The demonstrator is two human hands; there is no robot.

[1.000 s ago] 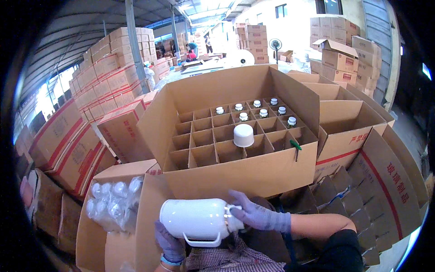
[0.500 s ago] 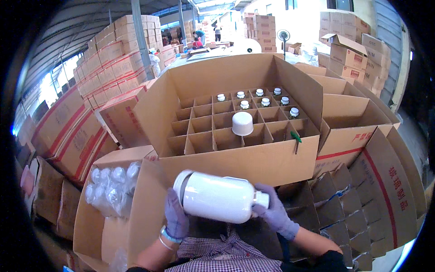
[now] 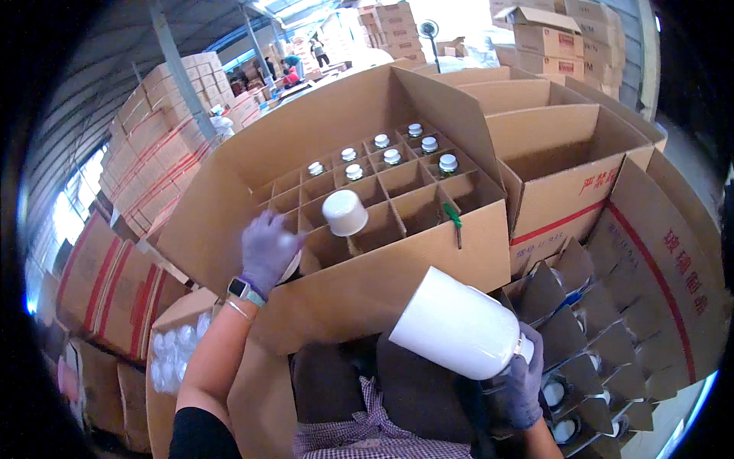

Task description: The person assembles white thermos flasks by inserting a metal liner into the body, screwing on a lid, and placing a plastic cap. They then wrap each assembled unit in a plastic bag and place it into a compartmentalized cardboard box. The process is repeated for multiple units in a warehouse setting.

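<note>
The right hand (image 3: pixel 524 379) grips a white bottle (image 3: pixel 459 325) by its neck, base upward. The left hand (image 3: pixel 267 251) rests inside the divided carton (image 3: pixel 367 283).

Large open brown cardboard carton with divider grid (image 3: pixel 367 252), centre, flaps raised. Empty open carton (image 3: pixel 566 191) with a red stripe, just right of it; flattened printed carton (image 3: pixel 673 268) at far right. Stacked brown red-banded cartons (image 3: pixel 153 145) along the left, more stacked cartons (image 3: pixel 550 38) upper right.

purple gloves (image 3: pixel 267 249), wristwatch (image 3: pixel 243 291), black sleeve (image 3: pixel 200 434)
</note>
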